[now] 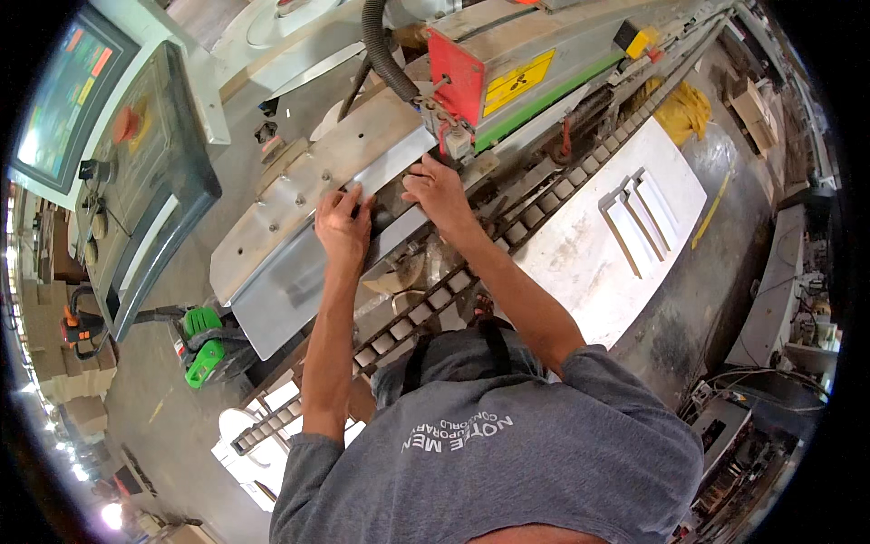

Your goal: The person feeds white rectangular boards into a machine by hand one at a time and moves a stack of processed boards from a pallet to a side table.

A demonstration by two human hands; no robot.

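Observation:
My left hand (343,224) rests on a long bent sheet-metal guard (285,295) on the machine, its fingers curled down against the metal. Whatever may be between those fingertips is too small to make out. Farther right, my right hand (438,194) is beside the guard's far end, fingers bent and closed in. Its fingertips lie just below a small metal fitting (459,142) under a red bracket (455,74), and what they grip, if anything, is hidden. A dark gap in the machine lies between the two hands.
A slatted conveyor chain (535,213) runs diagonally between me and the machine. Right of it stands a white panel (616,245) with slots. At left are a control console (145,181) and a screen (72,100). A ribbed hose (376,45) hangs above the guard.

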